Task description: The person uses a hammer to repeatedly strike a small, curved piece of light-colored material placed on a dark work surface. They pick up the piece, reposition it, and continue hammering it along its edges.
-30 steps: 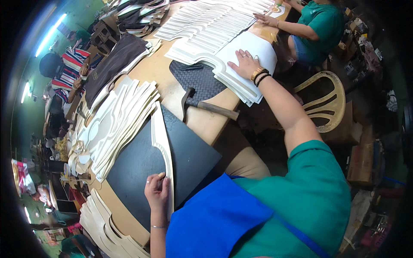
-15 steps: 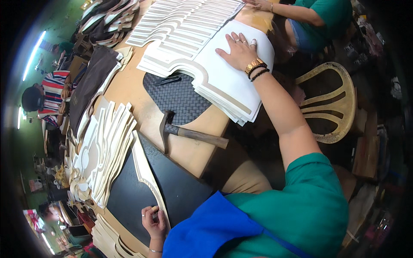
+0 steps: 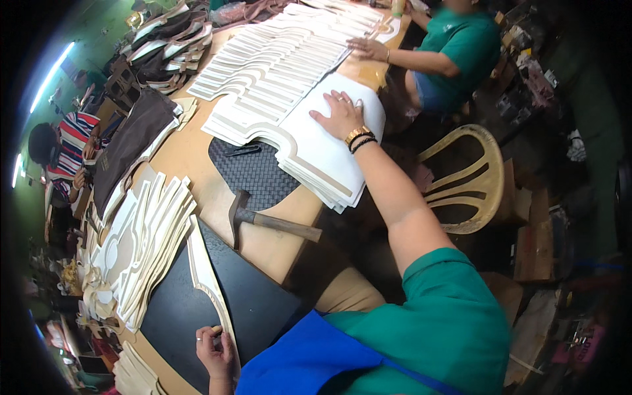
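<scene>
My right hand (image 3: 341, 118), with a gold wrist piece and dark beads at its wrist, lies flat with fingers spread on a stack of white shaped sheets (image 3: 329, 161) edged in tan. My left hand (image 3: 216, 352) is closed at the near left, with a small tan thing showing at its fingertips; its kind is unclear. Close beside that hand, a long curved cream-and-white strip (image 3: 205, 273) rests on a black board (image 3: 250, 296). Between my two hands a hammer (image 3: 273, 222) with a wooden handle lies on the table.
A dark woven piece (image 3: 253, 174) bears a small black tool (image 3: 242, 151). Cream pieces (image 3: 155, 240) are piled at left, beyond them dark brown material (image 3: 135, 145). Overlapping panels (image 3: 263, 72) cover the far table. A co-worker's hand (image 3: 368, 49) touches them. A plastic chair (image 3: 490, 178) stands right.
My view has shifted, so most of the table appears further left and more of its far end shows. My right hand stays on the white stack; my left stays closed beside the strip.
</scene>
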Motion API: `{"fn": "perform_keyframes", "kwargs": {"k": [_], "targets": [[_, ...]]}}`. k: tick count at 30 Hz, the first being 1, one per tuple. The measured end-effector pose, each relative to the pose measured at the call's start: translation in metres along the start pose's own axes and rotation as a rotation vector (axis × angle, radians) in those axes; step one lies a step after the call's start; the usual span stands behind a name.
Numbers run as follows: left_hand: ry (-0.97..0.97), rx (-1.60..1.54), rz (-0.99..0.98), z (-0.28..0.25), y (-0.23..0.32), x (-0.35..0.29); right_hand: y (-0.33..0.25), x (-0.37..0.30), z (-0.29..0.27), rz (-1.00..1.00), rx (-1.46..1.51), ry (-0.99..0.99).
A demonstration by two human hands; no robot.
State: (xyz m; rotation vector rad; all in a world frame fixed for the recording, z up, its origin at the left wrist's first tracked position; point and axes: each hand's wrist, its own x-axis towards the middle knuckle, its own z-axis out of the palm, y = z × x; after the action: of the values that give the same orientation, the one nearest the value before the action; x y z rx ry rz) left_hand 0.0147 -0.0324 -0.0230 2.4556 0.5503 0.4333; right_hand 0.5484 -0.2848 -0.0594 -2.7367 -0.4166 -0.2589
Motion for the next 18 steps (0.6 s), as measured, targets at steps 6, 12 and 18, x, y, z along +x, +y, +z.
{"fn": "perform_keyframes", "kwargs": {"k": [6, 12, 18], "targets": [[0.035, 0.022, 0.079, -0.001, 0.004, -0.001, -0.017, -0.006, -0.006, -0.048, -0.15, 0.087], [0.042, -0.052, 0.094, 0.003, -0.005, 0.001, -0.094, -0.01, -0.048, -0.3, 0.728, 0.594], [0.003, 0.238, 0.179, -0.028, 0.03, 0.012, -0.206, -0.13, -0.186, -0.677, 1.491, 0.936]]}}
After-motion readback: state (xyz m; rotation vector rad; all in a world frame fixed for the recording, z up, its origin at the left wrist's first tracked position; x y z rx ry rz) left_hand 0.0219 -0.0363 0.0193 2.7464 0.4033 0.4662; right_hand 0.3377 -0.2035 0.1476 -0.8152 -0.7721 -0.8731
